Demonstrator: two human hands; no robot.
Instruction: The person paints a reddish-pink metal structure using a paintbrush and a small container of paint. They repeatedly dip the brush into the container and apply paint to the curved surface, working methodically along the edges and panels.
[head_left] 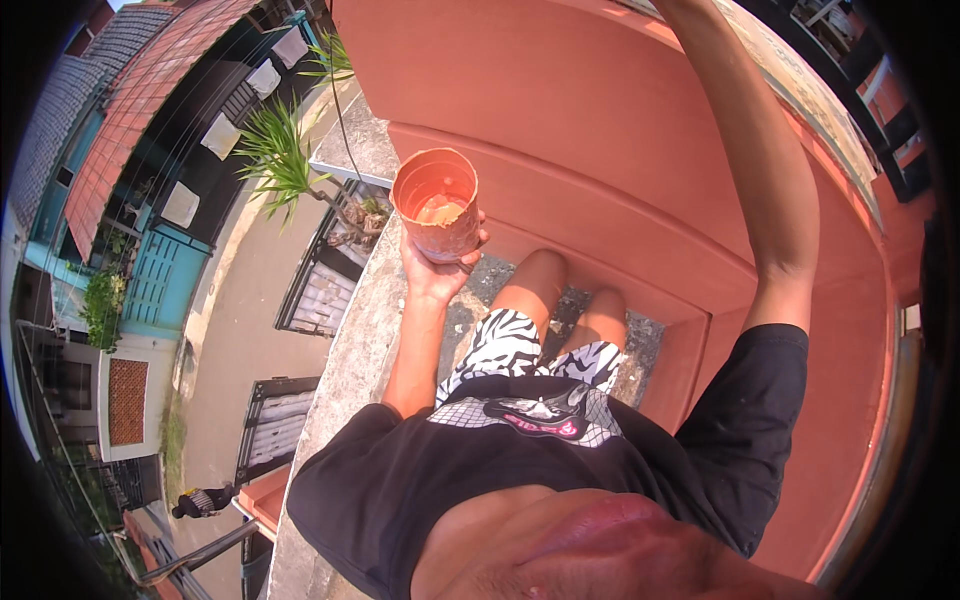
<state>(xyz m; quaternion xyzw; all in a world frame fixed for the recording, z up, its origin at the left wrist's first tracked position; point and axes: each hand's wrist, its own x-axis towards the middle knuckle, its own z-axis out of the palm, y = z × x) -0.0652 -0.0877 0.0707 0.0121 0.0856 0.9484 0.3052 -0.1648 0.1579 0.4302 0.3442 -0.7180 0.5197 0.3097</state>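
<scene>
My left hand (437, 268) is raised in front of me and grips a small terracotta-coloured plastic pot (437, 200) from below; the pot's open mouth faces the camera and pale soil or residue shows inside. The pot hangs above the grey concrete ledge (350, 360) at the edge of a high balcony. My right arm (770, 180) stretches up and away along the orange wall (600, 120), and the hand itself is out of the picture at the top edge. Below are my black shirt, patterned shorts and bare knees.
Beyond the ledge is a long drop to a street (240, 340) with metal gates, a spiky green potted plant (280, 160), tiled roofs and a person far below (200, 500). The orange stepped wall closes in the front and right.
</scene>
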